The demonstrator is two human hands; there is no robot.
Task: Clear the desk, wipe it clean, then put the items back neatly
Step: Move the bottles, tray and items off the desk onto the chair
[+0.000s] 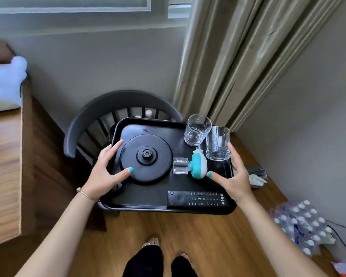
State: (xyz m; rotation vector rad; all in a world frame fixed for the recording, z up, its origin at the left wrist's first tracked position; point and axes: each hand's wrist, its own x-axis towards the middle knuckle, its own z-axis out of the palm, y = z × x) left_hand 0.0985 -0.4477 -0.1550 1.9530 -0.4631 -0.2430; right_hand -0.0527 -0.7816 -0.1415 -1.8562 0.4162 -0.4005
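Note:
A black tray [148, 194] lies over the seat of a dark chair [100, 110]. On it are a round black kettle base [148, 156], two empty glasses [197, 129] [217, 142], a teal and white plug-in device with a clear bottle [196, 165] lying on its side, and a black remote [198, 198] at the front edge. My left hand [103, 172] is spread over the tray's left rim, its thumb touching the kettle base. My right hand [234, 176] is spread at the right rim beside the nearer glass. Whether any fingers reach under the tray is hidden.
A wooden desk [4, 156] runs along the left, with a white cloth [2, 84] at its far end. Beige curtains [238, 56] hang behind the chair. A wrapped pack of water bottles [302, 222] lies on the wood floor at the right, by the wall.

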